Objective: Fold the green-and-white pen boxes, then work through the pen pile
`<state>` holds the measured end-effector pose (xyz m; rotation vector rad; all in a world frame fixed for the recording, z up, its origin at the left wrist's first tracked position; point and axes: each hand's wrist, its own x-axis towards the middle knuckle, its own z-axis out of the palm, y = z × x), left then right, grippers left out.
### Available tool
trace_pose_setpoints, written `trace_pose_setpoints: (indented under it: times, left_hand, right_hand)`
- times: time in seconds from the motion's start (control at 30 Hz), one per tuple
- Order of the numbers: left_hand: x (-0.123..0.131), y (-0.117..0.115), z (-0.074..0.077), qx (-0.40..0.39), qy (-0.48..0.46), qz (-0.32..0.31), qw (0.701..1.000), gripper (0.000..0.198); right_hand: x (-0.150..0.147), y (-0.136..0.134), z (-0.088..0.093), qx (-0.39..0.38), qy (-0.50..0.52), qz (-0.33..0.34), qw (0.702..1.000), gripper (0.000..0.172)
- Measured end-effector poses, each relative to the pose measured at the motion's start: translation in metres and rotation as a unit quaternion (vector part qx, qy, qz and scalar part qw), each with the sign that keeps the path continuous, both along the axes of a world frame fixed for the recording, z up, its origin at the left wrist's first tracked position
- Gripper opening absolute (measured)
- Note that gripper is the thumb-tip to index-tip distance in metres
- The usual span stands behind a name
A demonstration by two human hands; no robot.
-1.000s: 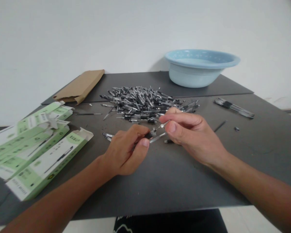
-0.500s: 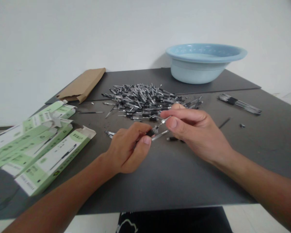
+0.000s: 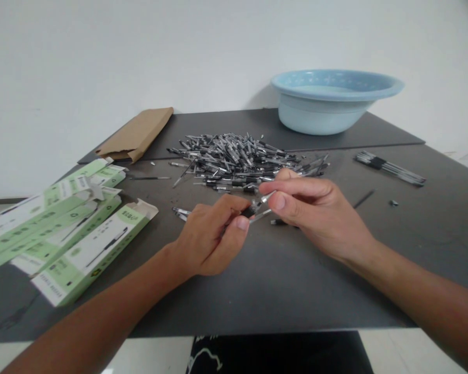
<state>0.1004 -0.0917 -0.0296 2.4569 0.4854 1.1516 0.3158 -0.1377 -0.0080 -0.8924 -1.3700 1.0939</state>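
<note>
One in hand, few set aside, many left loose

Taking the meeting point of the fingers as the dial's centre, with twelve straight ahead.

Nearest, at six: dark counter (image 3: 257, 301). At eight to nine, overlapping: green-and-white boxes (image 3: 97, 249), the foremost with its end flap raised.

Just off centre at eight: left hand (image 3: 214, 236), grip clamped around a black pen part (image 3: 248, 210). At four: right hand (image 3: 312, 221), thumb-and-forefinger grip pinched on a slim clear piece (image 3: 268, 197). Both parts at the dial's centre, end toward end; too small to tell whether touching or joined.

Farther, at three: a dark slim stick (image 3: 364, 199) and a small dark bit (image 3: 393, 203). At ten: a dark refill (image 3: 150, 178). At two, laid side by side: a pen bundle (image 3: 390, 169).

At twelve, heaped loosely: the pen pile (image 3: 234, 156). Beyond, at ten to eleven: a brown paper packet (image 3: 136, 134). Farthest, at one: a blue basin (image 3: 323, 111).

Seemingly early on: possibly finished, only the bundle; in progress, the held pen; apparently left, nearly all the pile.
</note>
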Motion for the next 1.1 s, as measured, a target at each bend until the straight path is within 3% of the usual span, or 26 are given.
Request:
trace_pose_setpoints:
  times: [0.37,0.53,0.67,0.77,0.87,1.0,1.1]
  left_hand:
    - [-0.001,0.008,-0.005,0.038,0.029,-0.009,0.999,0.012]
    - [0.005,0.003,-0.006,-0.034,0.063,-0.052,0.996,0.013]
    - [0.012,-0.007,-0.006,-0.170,0.046,-0.099,0.979,0.015]
    - [0.015,-0.010,-0.009,-0.240,0.010,-0.115,0.964,0.021]
    - [0.015,-0.009,-0.014,-0.279,0.005,-0.129,0.952,0.027]
    - [0.016,-0.010,-0.017,-0.282,0.009,-0.128,0.951,0.029]
    - [0.016,-0.011,-0.015,-0.284,0.013,-0.126,0.950,0.028]
  right_hand:
    - [-0.002,0.000,0.003,0.025,-0.058,-0.049,0.997,0.014]
    - [-0.001,0.001,0.002,0.025,-0.080,-0.077,0.994,0.024]
    - [0.002,-0.001,-0.003,0.012,-0.047,0.004,0.999,0.051]
    - [-0.001,-0.004,-0.004,-0.030,0.001,0.069,0.997,0.050]
    - [-0.008,-0.006,-0.004,-0.094,0.068,0.096,0.989,0.042]
    - [-0.012,-0.005,-0.007,-0.089,0.077,0.053,0.992,0.029]
    - [-0.010,-0.004,-0.009,-0.105,0.084,0.099,0.986,0.049]
